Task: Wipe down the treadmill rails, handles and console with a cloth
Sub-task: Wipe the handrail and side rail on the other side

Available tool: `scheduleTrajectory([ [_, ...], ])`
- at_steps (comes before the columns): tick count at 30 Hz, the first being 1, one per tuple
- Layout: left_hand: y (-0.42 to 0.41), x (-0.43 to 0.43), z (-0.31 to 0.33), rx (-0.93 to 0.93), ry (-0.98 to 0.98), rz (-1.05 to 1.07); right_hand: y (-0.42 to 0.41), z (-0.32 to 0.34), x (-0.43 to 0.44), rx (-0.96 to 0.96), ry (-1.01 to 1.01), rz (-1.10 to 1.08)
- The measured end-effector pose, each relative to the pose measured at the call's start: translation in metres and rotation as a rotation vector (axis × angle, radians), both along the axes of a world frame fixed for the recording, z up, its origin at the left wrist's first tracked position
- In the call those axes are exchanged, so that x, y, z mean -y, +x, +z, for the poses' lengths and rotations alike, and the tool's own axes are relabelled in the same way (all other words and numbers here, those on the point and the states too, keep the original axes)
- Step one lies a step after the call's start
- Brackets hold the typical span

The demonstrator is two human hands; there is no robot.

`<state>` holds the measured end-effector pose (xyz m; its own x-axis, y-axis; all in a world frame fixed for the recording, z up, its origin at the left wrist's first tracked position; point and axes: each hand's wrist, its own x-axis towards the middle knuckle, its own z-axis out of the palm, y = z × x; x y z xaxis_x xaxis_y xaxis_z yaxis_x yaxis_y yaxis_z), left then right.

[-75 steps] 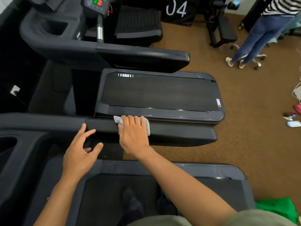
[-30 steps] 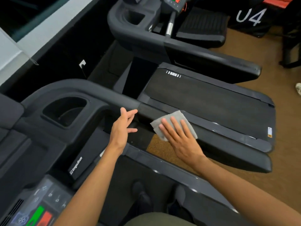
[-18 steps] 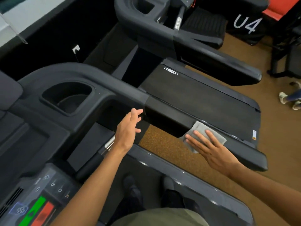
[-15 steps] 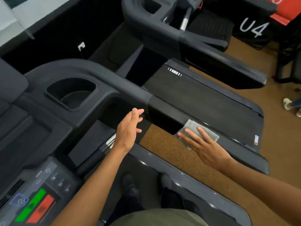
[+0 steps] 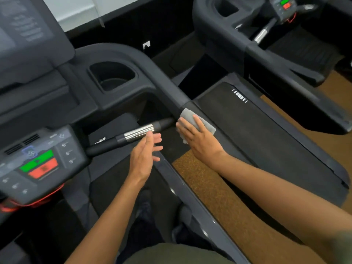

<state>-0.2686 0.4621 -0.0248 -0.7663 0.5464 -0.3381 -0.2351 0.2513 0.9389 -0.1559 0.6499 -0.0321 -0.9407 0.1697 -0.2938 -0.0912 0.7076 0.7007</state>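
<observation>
I stand on a dark grey treadmill. Its right side rail [image 5: 163, 80] runs from the cup holder [image 5: 112, 77] down toward the right. My right hand [image 5: 198, 138] lies flat on a grey cloth [image 5: 190, 116] and presses it on the rail, close to where the rail meets the console. My left hand [image 5: 144, 157] hovers open, fingers apart, just below the black handle with its chrome sensor [image 5: 139, 132], not touching it. The console panel [image 5: 38, 162] with green and red buttons sits at lower left. The rail under my forearm is hidden.
A second treadmill stands to the right, its belt [image 5: 257, 126] and arm rail [image 5: 285, 69] close by. A strip of brown carpet [image 5: 205, 183] shows between the machines. My shoes [image 5: 144, 206] rest on the belt below. A screen [image 5: 24, 31] rises at upper left.
My right hand slid the cloth back up the rail toward the console. My view turned left and down, so the console panel and chrome handle came into sight. The left hand stays open.
</observation>
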Motion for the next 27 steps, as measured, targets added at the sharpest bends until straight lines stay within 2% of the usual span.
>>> scheduleTrajectory([
  [3,0.032,0.002,-0.006,0.016,-0.022,0.024,0.046,0.007,-0.002,-0.101,-0.134,-0.015],
  [8,0.072,-0.01,-0.01,0.031,-0.072,-0.024,0.145,0.004,-0.006,-0.275,-0.475,-0.08],
  [12,0.083,-0.027,-0.003,-0.026,-0.112,-0.126,0.187,-0.002,0.004,-0.415,-0.596,-0.19],
  [15,0.083,-0.034,0.004,-0.152,-0.143,-0.211,0.168,-0.003,0.009,-0.473,-0.641,-0.307],
  [18,0.078,-0.033,0.008,-0.248,-0.16,-0.256,0.129,-0.005,0.004,-0.483,-0.668,-0.313],
  [22,0.065,-0.028,0.008,-0.251,-0.173,-0.239,0.073,-0.002,-0.013,-0.425,-0.701,-0.308],
  [27,0.034,-0.021,0.003,-0.199,-0.176,-0.153,-0.006,0.002,-0.031,-0.44,-0.806,-0.379],
])
